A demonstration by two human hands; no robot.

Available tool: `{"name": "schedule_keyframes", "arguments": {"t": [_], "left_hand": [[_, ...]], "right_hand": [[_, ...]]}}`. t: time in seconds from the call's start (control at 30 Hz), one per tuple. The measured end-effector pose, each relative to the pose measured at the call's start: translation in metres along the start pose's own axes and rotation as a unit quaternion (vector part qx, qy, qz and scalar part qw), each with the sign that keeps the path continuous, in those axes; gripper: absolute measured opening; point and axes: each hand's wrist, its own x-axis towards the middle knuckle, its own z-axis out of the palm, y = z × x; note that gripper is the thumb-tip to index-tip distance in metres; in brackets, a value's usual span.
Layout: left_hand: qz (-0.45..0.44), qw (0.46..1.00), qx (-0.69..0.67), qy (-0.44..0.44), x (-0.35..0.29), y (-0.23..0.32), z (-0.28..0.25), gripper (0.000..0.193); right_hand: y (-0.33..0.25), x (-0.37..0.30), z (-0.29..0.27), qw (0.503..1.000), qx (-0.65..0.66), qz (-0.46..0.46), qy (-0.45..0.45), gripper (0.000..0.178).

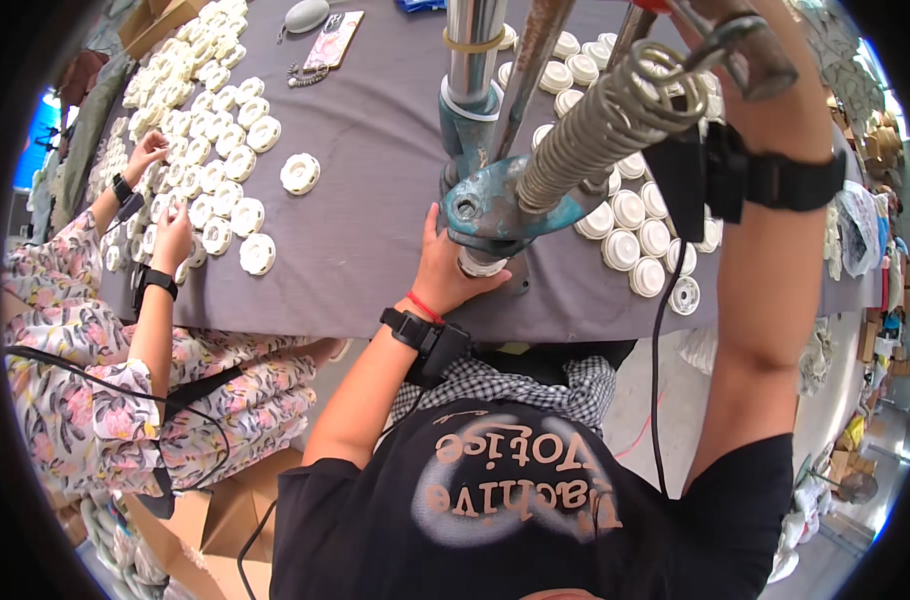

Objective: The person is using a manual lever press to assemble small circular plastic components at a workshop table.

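Observation:
My left hand [448, 272] is at the foot of a teal hand press [490, 195] near the table's front edge. Its fingers are wrapped around a white round plastic part [481, 262] under the press head, which covers most of the part. A coil spring [615, 125] and steel column [472, 50] rise above it. My right arm reaches up along the right side, with a black strap at the wrist. My right hand [797, 85] is at the top edge beside the press's metal lever [760, 55]; its fingers are hidden or cut off.
Several white round parts [628, 208] lie right of the press, and many more [215, 178] are spread at the left. There a person in a flowered garment handles them with both hands [173, 235]. A phone [333, 40] lies at the back; a cardboard box [225, 510] stands below left.

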Motion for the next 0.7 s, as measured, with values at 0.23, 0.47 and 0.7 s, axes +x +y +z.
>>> {"name": "schedule_keyframes", "arguments": {"t": [0.23, 0.47, 0.7], "left_hand": [[-0.039, 0.998, 0.022, -0.051, -0.021, -0.007, -0.021, 0.092], [0.037, 0.999, 0.002, 0.034, -0.011, 0.001, 0.000, 0.139], [-0.049, 0.990, 0.091, 0.092, -0.003, -0.004, 0.024, 0.102]], "right_hand": [[-0.020, -0.168, 0.019, 0.968, -0.089, 0.133, -0.194, 0.079], [0.218, -0.252, 0.170, 0.959, -0.210, 0.135, 0.131, 0.083], [0.171, -0.201, 0.112, 0.955, -0.232, -0.116, 0.143, 0.057]]}}
